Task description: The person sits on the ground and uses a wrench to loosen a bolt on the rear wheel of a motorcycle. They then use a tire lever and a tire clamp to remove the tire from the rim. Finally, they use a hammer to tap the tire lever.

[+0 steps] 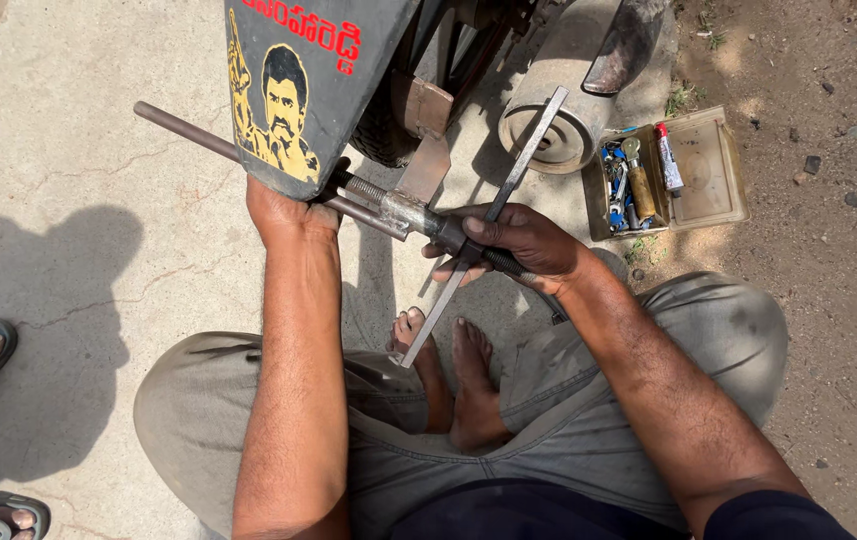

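The left hand (288,215) gripped the long steel rod (188,132), fingers seemingly hidden beneath the mudguard (298,80). The right hand (518,240) clasped the flat cross-handle (493,215).

1. We extend our left forearm from 6 o'clock straight toward 12 o'clock, wrist in line with it.
2. Our left hand (288,212) is at the centre-left, fingers curled away from us in a closed grip, knuckles hidden.
3. Our right forearm runs from 4 o'clock toward the centre.
4. Our right hand (518,240) is palm down, fingers wrapped closed, thumb pointing toward 9 o'clock.
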